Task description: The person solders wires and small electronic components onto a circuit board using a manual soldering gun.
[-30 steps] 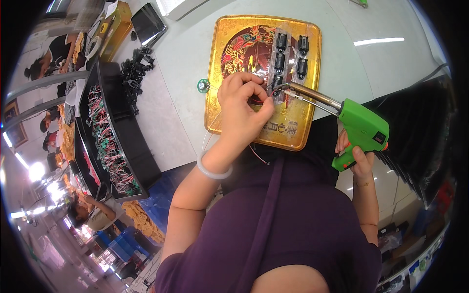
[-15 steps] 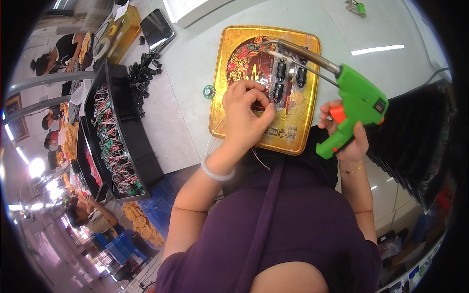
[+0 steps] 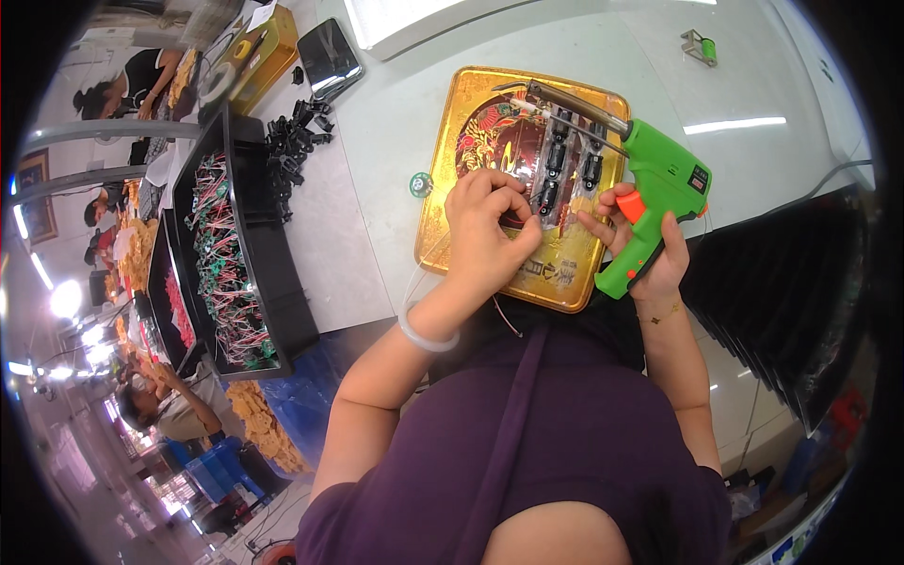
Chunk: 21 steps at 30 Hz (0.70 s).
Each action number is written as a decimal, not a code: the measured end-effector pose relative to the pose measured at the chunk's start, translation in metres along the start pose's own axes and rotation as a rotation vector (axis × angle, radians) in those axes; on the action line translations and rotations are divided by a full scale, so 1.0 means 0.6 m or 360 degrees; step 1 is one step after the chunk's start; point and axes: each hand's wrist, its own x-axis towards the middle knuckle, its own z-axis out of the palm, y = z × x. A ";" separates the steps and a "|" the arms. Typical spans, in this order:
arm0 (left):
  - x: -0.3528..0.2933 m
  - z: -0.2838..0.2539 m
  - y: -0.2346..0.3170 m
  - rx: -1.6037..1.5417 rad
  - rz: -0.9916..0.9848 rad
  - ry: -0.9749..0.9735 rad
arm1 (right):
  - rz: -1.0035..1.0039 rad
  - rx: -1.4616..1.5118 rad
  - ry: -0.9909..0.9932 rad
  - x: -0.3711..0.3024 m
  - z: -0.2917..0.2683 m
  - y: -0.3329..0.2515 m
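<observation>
My right hand [image 3: 670, 268] grips a green soldering gun [image 3: 670, 169] with an orange trigger, its thumb and fingers around the handle. The gun's metal tip and thin feed tube point left, over a gold rectangular tin tray [image 3: 441, 151]. My left hand [image 3: 485, 221] is pinched closed above the tray's lower left; what its fingertips hold is hidden. Thin wires trail near that wrist, and a pinkish wire [image 3: 508, 318] hangs below the tray. Just left of the tray's edge sits a small round green circuit board [image 3: 421, 185]. Several small black plastic housings [image 3: 554, 165] lie in rows on the tray.
At left stands a black bin [image 3: 273, 301] of green boards with red and white wires, beside loose black parts [image 3: 292, 151]. A phone [image 3: 330, 61], a yellow box [image 3: 266, 61] and a small stand with a green spool [image 3: 702, 49] lie farther off. Black sheets [image 3: 772, 282] are stacked right.
The soldering gun in my right hand has moved left and slightly down relative to the tray, closer to my left hand. The whole view has shifted a little; my left hand keeps its pinch.
</observation>
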 end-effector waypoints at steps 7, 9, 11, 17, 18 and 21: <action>-0.001 -0.047 0.005 0.0585 0.0046 0.0223 | 0.0029 0.0092 0.0071 0.007 -0.006 0.014; -0.002 -0.052 0.001 0.0750 -0.0252 -0.0132 | 0.0007 0.0138 0.0140 -0.002 -0.010 0.009; -0.009 -0.043 -0.014 0.0604 -0.0139 -0.0013 | 0.0010 0.0135 0.0177 -0.009 -0.013 0.001; -0.017 -0.050 -0.011 0.0524 -0.0310 -0.0047 | 0.0032 0.0046 0.0032 -0.013 -0.024 0.003; -0.013 -0.050 -0.007 0.0527 -0.0299 -0.0013 | 0.0023 0.0024 0.0045 -0.016 -0.025 -0.004; -0.019 -0.057 -0.004 0.0079 -0.0287 -0.0078 | 0.0045 0.0039 -0.0017 -0.009 -0.013 0.002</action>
